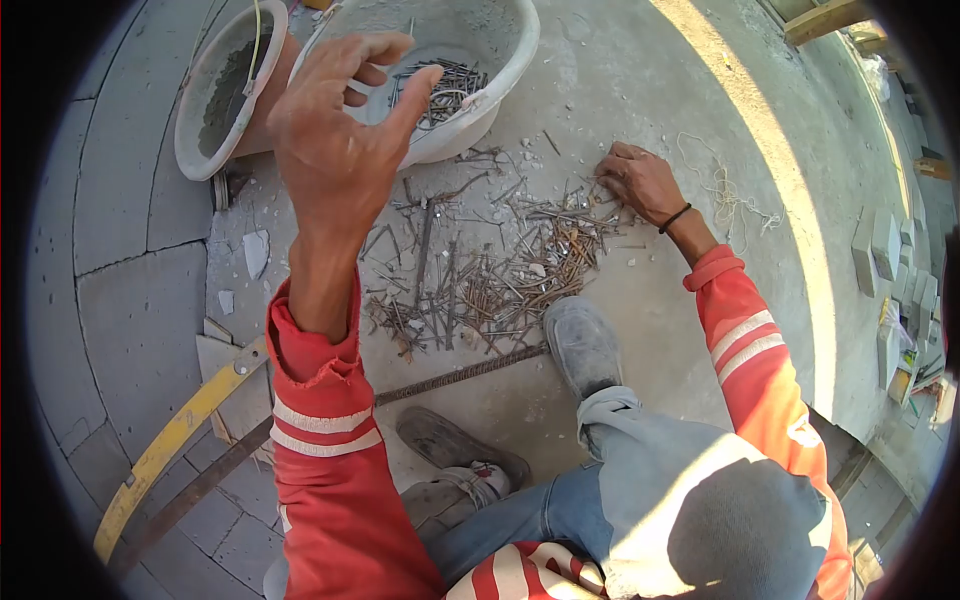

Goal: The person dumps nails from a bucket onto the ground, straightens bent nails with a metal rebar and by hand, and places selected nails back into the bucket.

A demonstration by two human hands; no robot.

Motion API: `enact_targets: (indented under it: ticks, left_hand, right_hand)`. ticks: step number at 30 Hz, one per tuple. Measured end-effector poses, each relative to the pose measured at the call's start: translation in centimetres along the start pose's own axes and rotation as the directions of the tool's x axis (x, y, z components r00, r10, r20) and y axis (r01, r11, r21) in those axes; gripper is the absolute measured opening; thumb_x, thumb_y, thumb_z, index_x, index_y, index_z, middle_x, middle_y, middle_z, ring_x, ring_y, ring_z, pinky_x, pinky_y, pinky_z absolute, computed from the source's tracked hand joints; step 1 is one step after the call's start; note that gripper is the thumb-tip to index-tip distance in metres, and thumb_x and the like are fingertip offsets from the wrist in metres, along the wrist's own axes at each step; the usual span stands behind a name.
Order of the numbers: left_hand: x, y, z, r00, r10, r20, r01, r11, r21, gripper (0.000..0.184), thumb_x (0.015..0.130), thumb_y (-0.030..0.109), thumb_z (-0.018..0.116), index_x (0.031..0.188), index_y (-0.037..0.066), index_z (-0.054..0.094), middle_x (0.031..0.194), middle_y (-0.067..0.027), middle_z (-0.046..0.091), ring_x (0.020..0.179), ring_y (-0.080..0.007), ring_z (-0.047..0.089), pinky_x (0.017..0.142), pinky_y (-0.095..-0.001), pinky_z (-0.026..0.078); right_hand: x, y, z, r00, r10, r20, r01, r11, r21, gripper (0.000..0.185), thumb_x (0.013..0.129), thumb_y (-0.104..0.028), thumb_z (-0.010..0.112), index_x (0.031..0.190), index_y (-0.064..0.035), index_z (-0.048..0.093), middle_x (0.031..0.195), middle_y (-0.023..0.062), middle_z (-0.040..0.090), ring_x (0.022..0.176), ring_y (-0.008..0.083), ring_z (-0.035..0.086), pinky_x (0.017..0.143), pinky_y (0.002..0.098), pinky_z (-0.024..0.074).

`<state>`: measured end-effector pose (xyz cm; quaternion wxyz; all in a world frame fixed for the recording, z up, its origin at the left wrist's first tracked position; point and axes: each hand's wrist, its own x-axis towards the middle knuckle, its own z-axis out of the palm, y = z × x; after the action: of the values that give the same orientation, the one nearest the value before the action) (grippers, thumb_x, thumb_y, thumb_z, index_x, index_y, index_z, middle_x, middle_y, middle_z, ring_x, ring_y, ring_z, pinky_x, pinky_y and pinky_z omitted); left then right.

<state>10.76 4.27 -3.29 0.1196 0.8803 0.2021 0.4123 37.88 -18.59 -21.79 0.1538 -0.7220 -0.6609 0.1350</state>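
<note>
My left hand (335, 135) is raised over the near rim of a white tub (515, 60), its thumb and fingers apart with nothing visible between them. Inside the tub lies a heap of nails (455, 90). A thin nail-like piece shows just beyond my fingertips. On the concrete floor spreads a pile of loose nails (520, 275), mixed with bits of rubble and longer rusty pieces. At the pile's right edge, my right hand (640, 182) is low to the floor with its fingers curled in; whatever they pinch is hidden.
A second bucket (190, 150) with a grey-crusted inside stands left of the tub. A ribbed steel bar (460, 375) lies before my shoes (583, 345). At left is a yellow metal strip (180, 430). Tangled string (728, 195) and stacked blocks (885, 245) are to the right.
</note>
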Motion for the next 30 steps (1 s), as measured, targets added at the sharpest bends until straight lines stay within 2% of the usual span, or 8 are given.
enact_targets:
  ticks: [2,6,10,15,22,26,28,30]
  left_hand:
    - [-3.0,2.8,1.8,0.947,-0.197,0.256,0.266,0.924,-0.275,0.022,0.084,0.015,0.086,0.101,0.003,0.078,0.092,-0.0063,0.075,0.078,-0.0152,0.067,0.066,-0.0319,0.051]
    - [-10.8,4.4,9.5,0.776,-0.141,0.614,0.294,0.943,-0.154,0.020,0.086,0.019,0.081,0.095,0.001,0.077,0.093,-0.0156,0.074,0.081,-0.0320,0.070,0.074,-0.0416,0.054]
    - [-14.9,5.6,15.5,0.794,-0.294,0.532,0.394,0.915,-0.084,0.022,0.087,0.021,0.079,0.089,-0.001,0.075,0.093,-0.0157,0.073,0.088,-0.0389,0.070,0.080,-0.0488,0.055]
    - [-14.2,6.3,18.4,0.583,-0.511,0.632,0.502,0.838,0.214,0.020,0.085,0.020,0.080,0.087,0.000,0.075,0.100,-0.0201,0.074,0.101,-0.0396,0.069,0.086,-0.0513,0.054]
    - [-15.2,6.3,19.2,0.685,-0.491,0.539,0.518,0.848,0.114,0.011,0.084,0.013,0.077,0.088,0.003,0.073,0.098,-0.0188,0.074,0.101,-0.0394,0.069,0.087,-0.0527,0.052]
    - [-15.1,7.2,19.9,0.721,-0.528,0.449,0.501,0.845,0.189,0.009,0.082,0.010,0.077,0.088,0.004,0.074,0.095,-0.0197,0.074,0.099,-0.0394,0.069,0.085,-0.0523,0.053]
    - [-15.1,7.2,20.2,0.735,-0.521,0.435,0.465,0.853,0.236,0.011,0.080,0.012,0.078,0.086,0.003,0.075,0.091,-0.0216,0.074,0.095,-0.0409,0.070,0.082,-0.0522,0.054]
    - [-15.3,7.1,20.8,0.754,-0.491,0.436,0.447,0.871,0.207,0.009,0.080,0.008,0.076,0.086,0.002,0.074,0.095,-0.0215,0.073,0.095,-0.0411,0.070,0.082,-0.0528,0.054]
  right_hand:
    - [0.0,0.1,0.5,1.000,-0.002,-0.005,0.002,0.999,-0.037,0.013,0.091,-0.013,0.068,0.103,-0.0089,0.069,0.101,0.0090,0.064,0.096,0.0339,0.066,0.081,0.0455,0.0541]
    - [0.0,-0.1,0.8,0.999,-0.025,-0.025,0.022,0.995,-0.097,0.008,0.094,-0.017,0.066,0.100,-0.0111,0.069,0.097,0.0066,0.063,0.099,0.0300,0.066,0.082,0.0437,0.0557]
    - [-0.3,0.4,0.5,0.997,-0.074,0.005,0.074,0.997,0.003,0.011,0.095,-0.018,0.065,0.101,-0.0093,0.066,0.100,0.0072,0.062,0.102,0.0296,0.066,0.083,0.0433,0.0561]
    - [-0.2,0.2,1.2,0.997,-0.058,-0.044,0.055,0.996,-0.064,0.013,0.094,-0.012,0.066,0.106,-0.0074,0.064,0.100,0.0094,0.063,0.101,0.0340,0.065,0.085,0.0449,0.0546]
    - [-0.6,0.0,-0.3,0.976,0.110,-0.190,-0.125,0.990,-0.072,0.015,0.095,-0.014,0.066,0.106,-0.0049,0.068,0.098,0.0123,0.068,0.099,0.0327,0.067,0.082,0.0433,0.0549]
    - [0.7,-1.1,-4.9,0.926,0.258,-0.277,-0.192,0.951,0.244,0.015,0.084,-0.012,0.078,0.097,-0.0034,0.078,0.094,0.0156,0.074,0.090,0.0337,0.071,0.080,0.0410,0.0544]
    - [1.0,-0.6,-7.4,0.951,0.297,-0.079,-0.281,0.944,0.174,0.013,0.088,-0.005,0.073,0.100,-0.0012,0.078,0.091,0.0124,0.074,0.078,0.0247,0.067,0.071,0.0370,0.0527]
    - [1.6,-1.5,-10.0,0.934,0.352,-0.064,-0.343,0.932,0.118,0.013,0.088,-0.008,0.074,0.098,-0.0007,0.078,0.090,0.0152,0.074,0.076,0.0289,0.069,0.072,0.0389,0.0537]
